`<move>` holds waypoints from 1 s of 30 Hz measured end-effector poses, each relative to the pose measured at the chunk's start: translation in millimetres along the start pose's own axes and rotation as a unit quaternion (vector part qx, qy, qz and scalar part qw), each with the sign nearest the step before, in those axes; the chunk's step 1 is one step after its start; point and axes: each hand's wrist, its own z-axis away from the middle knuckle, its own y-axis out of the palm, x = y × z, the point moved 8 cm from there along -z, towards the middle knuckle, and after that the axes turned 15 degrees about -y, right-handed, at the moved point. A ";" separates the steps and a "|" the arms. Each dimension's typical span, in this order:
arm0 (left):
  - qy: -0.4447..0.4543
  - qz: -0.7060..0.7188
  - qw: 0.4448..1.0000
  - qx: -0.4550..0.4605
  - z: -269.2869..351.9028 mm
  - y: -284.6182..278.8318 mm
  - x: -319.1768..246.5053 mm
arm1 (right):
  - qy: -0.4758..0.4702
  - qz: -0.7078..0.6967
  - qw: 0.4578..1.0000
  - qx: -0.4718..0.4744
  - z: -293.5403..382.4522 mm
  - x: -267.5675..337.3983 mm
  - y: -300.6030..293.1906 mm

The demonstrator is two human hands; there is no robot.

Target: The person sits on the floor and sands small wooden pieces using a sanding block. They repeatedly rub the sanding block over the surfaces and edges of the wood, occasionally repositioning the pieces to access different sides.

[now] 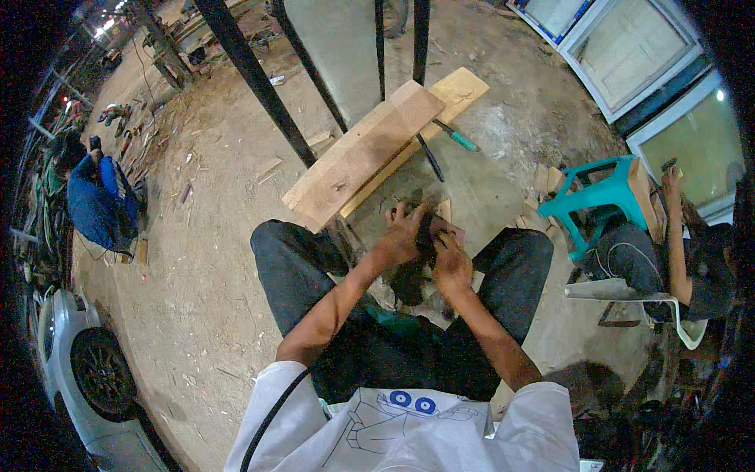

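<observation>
My left hand (402, 236) reaches between my knees, its fingers spread over a dark object that shadow makes hard to make out. Close on its right, my right hand (452, 259) has bent fingers at the edge of a small reddish-brown piece (451, 229); what exactly it grips cannot be told. Beyond the hands, a thick wooden board (365, 153) lies slantwise, partly over a yellower board (463, 91). A tool with a green handle (465, 141) and a dark narrow rod (430, 158) stick out from beside the boards.
Dark upright posts (256, 82) stand beyond the boards. At right are a turquoise plastic stool (598, 194), wood offcuts and a seated co-worker (678, 259). White-framed panels (631, 53) are at upper right. Another person in blue (103, 200) crouches at left, near a silver car (100, 377).
</observation>
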 end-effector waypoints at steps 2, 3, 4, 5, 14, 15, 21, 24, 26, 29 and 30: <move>0.023 0.038 0.999 0.000 4.2 0.9 -2.2 | 0.013 -0.037 0.998 -0.046 -6.5 -6.8 -4.1; 0.024 0.025 0.999 -0.015 4.0 0.3 0.2 | 0.012 -0.084 0.993 -0.084 -8.0 -12.5 -4.2; 0.026 0.010 0.999 -0.032 1.9 -0.6 3.5 | 0.007 -0.032 0.998 -0.052 -19.1 -20.0 0.7; 0.027 -0.004 0.998 -0.050 0.3 -1.7 7.0 | 0.003 0.020 1.000 -0.020 -28.7 -26.1 3.9; -0.057 -0.098 0.987 -0.115 6.7 15.9 6.2 | 0.063 -0.028 0.997 0.028 -43.2 -16.6 -15.5; -0.048 -0.050 0.993 -0.096 14.5 7.7 -9.9 | 0.079 -0.041 0.995 0.035 -41.4 -23.7 -13.5; 0.059 0.010 0.996 -0.058 58.8 1.3 -62.9 | 0.107 -0.056 0.993 0.015 -38.9 -42.1 -15.5; 0.092 -0.012 0.995 -0.025 58.3 13.7 -69.2 | 0.071 -0.012 0.997 0.012 -37.7 -41.0 -15.5; 0.091 -0.033 0.995 -0.006 57.8 21.5 -65.5 | 0.032 0.014 0.999 0.016 -41.9 -38.0 -15.7; 0.087 -0.073 0.994 0.001 55.0 33.7 -62.2 | 0.071 -0.113 0.991 0.020 -45.8 -44.1 -8.8; 0.090 -0.099 0.990 0.039 52.6 28.1 -68.6 | 0.092 -0.099 0.990 0.033 -46.9 -51.1 -4.1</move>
